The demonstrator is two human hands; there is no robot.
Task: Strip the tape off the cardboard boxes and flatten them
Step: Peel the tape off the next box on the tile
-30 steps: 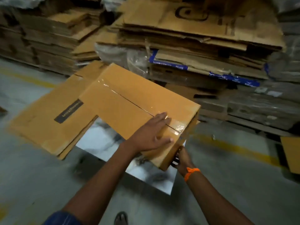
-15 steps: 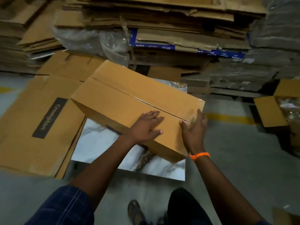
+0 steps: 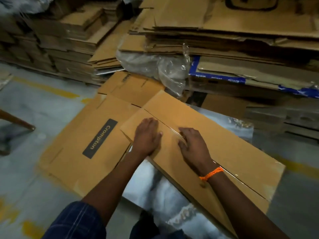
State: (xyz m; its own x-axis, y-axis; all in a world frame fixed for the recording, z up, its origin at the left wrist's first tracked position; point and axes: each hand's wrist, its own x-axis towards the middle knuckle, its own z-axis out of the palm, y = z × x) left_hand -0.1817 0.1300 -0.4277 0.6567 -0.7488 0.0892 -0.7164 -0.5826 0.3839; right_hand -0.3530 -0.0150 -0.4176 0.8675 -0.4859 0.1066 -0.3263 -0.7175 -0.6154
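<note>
We see the box [image 3: 198, 135] lying slantwise on a glossy marbled sheet [image 3: 155, 190], and its left corner overlaps a flat carton [image 3: 72, 152] that bears a dark Crompton label [image 3: 100, 138]. The near edge of the box runs from that corner down toward the right, and only a narrow strip of its near wall shows. Bare grey floor [image 3: 34, 109], streaked with worn yellow paint [image 3: 46, 87], lies open to the left. More floor shows beyond the far right end of the box. Behind the box the room is tight. A heap of crumpled clear plastic [image 3: 165, 69] and tall stacks [image 3: 241, 40] of flattened board stand near its far edge. A wooden leg [image 3: 15, 120] juts in at the left.

The box is smooth tan cardboard, long and shallow. Its two top flaps meet in a straight seam, and shiny clear tape [image 3: 241, 180] runs along it. The stacked board is duller, with ragged edges, and some pieces have a blue printed border [image 3: 217, 78].

Our left hand [image 3: 146, 137] lies flat, palm down, on the near flap with its fingers straight and their tips at the seam. Our right hand [image 3: 195, 147], with an orange band [image 3: 211, 173] on the wrist, also lies flat with fingers spread, reaching the tape. Neither hand holds anything.

The flaps are closed, so we cannot tell what is inside the box.
</note>
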